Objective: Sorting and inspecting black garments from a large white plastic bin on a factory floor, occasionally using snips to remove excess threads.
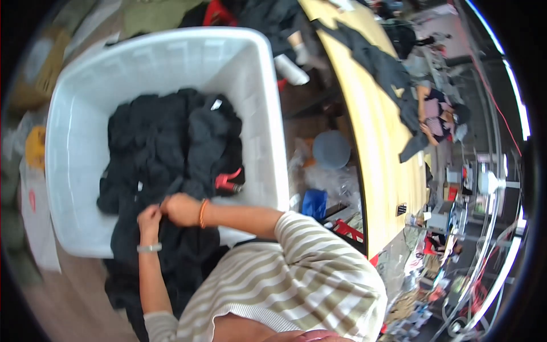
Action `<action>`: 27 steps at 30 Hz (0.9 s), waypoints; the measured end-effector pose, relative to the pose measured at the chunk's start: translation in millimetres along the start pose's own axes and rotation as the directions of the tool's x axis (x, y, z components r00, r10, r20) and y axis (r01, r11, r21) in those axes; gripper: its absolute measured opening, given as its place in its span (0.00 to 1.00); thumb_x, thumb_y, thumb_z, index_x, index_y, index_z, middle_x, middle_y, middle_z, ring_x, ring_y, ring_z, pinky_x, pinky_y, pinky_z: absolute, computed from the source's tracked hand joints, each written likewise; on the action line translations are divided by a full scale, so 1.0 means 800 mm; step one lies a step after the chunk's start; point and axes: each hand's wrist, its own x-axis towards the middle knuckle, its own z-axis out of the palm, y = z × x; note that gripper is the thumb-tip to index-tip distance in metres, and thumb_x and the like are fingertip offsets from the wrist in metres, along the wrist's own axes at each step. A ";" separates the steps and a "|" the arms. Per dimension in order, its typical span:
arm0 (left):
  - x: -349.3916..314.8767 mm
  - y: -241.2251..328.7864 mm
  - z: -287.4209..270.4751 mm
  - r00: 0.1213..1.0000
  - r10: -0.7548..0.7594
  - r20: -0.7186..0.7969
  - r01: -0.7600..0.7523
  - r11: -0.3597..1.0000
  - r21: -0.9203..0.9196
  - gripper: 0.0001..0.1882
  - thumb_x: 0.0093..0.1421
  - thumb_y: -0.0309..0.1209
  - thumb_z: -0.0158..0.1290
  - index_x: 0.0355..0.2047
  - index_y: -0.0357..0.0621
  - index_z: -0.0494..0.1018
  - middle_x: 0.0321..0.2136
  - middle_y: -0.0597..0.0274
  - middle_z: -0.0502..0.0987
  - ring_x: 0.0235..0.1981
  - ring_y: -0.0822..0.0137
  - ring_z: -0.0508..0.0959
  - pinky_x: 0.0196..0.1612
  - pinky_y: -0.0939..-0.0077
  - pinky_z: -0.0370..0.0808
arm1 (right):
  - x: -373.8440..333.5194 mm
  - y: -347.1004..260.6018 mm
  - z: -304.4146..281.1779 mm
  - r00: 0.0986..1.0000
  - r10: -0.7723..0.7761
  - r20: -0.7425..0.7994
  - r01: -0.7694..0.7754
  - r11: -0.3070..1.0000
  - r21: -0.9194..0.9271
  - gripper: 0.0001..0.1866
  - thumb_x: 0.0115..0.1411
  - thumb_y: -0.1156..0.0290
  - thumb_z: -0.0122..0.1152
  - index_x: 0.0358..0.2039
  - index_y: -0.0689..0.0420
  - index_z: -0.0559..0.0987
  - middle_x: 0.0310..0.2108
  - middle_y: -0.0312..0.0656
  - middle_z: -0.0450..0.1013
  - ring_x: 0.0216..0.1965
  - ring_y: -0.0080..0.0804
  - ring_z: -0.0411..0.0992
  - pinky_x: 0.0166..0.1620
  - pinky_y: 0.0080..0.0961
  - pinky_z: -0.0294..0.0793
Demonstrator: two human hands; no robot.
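A heap of black garments (pixel 154 137) lies inside a large white plastic bin (pixel 268 131). My left hand (pixel 150 219), with a pale band on its wrist, is closed in a pinch on a black garment (pixel 176 245) at the bin's near side. Right beside it my right hand (pixel 181 210), wearing an orange wristband, is closed on the same dark cloth. The two hands almost touch, and their fingertips are partly hidden. Cloth hangs over the near rim toward me. On the heap, right of my hands, rests a red-handled tool (pixel 228 181); small white tags show on the cloth.
A long pale wooden table (pixel 364 131) runs along the right, with dark garments (pixel 376 62) on it. Another person (pixel 439 117) works at its far side. Under the table are a round grey stool seat (pixel 331 149) and a blue container (pixel 314 203). Cardboard (pixel 48 68) stands left.
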 end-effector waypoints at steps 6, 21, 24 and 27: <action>-0.022 0.054 0.021 0.965 -0.204 0.163 0.255 0.865 -0.433 0.08 0.59 0.20 0.52 0.37 0.30 0.77 0.33 0.65 0.79 0.34 0.76 0.75 0.40 0.82 0.72 | -0.032 -0.023 -0.017 0.982 0.174 -0.071 -0.174 0.985 0.009 0.10 0.50 0.76 0.58 0.34 0.62 0.74 0.29 0.50 0.73 0.34 0.48 0.74 0.35 0.39 0.74; -0.114 0.172 0.018 0.952 0.298 0.075 -0.304 0.884 0.356 0.10 0.56 0.24 0.51 0.36 0.31 0.73 0.32 0.43 0.76 0.35 0.43 0.76 0.39 0.59 0.71 | -0.059 -0.033 -0.032 0.991 -0.014 0.134 0.025 0.997 -0.076 0.12 0.47 0.69 0.61 0.26 0.66 0.76 0.27 0.55 0.75 0.32 0.52 0.75 0.37 0.40 0.75; -0.120 0.161 0.026 0.949 0.314 0.031 -0.304 0.885 0.352 0.09 0.57 0.24 0.49 0.35 0.30 0.73 0.32 0.42 0.75 0.35 0.41 0.75 0.38 0.58 0.71 | -0.064 -0.027 -0.030 0.988 -0.063 0.140 0.068 0.997 -0.035 0.10 0.45 0.71 0.60 0.23 0.66 0.77 0.27 0.58 0.74 0.33 0.54 0.75 0.38 0.41 0.75; -0.127 0.159 0.033 0.950 0.313 0.006 -0.295 0.890 0.347 0.09 0.58 0.24 0.48 0.35 0.30 0.73 0.31 0.43 0.76 0.35 0.42 0.75 0.38 0.58 0.71 | -0.068 -0.017 -0.026 0.977 -0.137 0.163 0.145 0.989 -0.038 0.09 0.44 0.73 0.58 0.24 0.66 0.77 0.27 0.58 0.74 0.34 0.54 0.75 0.39 0.40 0.75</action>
